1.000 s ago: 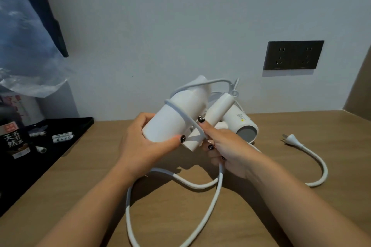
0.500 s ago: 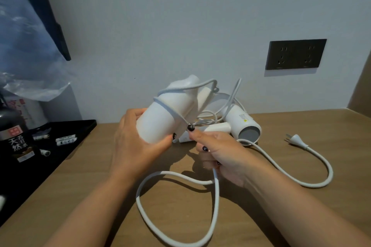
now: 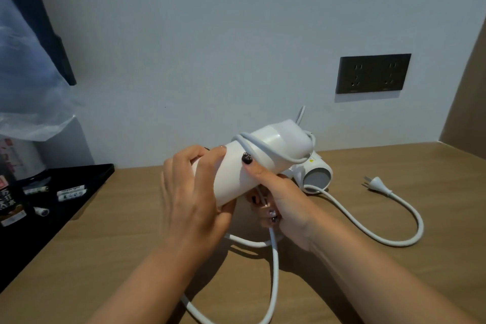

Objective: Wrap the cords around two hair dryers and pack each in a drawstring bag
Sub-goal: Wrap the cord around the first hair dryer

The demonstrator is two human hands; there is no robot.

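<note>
Smooth white cylindrical hair dryer (image 3: 252,163) held above the wooden desk (image 3: 394,258). Left hand (image 3: 192,192) curls around its barrel; right hand (image 3: 278,192) pinches the rubbery white cord (image 3: 273,265), thumb pressing a loop against the body. Handle hidden. Second hair dryer (image 3: 315,177) lies behind, mostly obscured, its plug (image 3: 376,184) on the desk.

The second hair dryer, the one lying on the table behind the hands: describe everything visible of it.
The second hair dryer is white, smooth plastic by its look, lying on the wooden table near the wall, its round grey end facing the camera. A small yellow label sits on its barrel. The held hair dryer and right hand hide most of it. A white cord curves from beside it to a plug lying unplugged.
</note>
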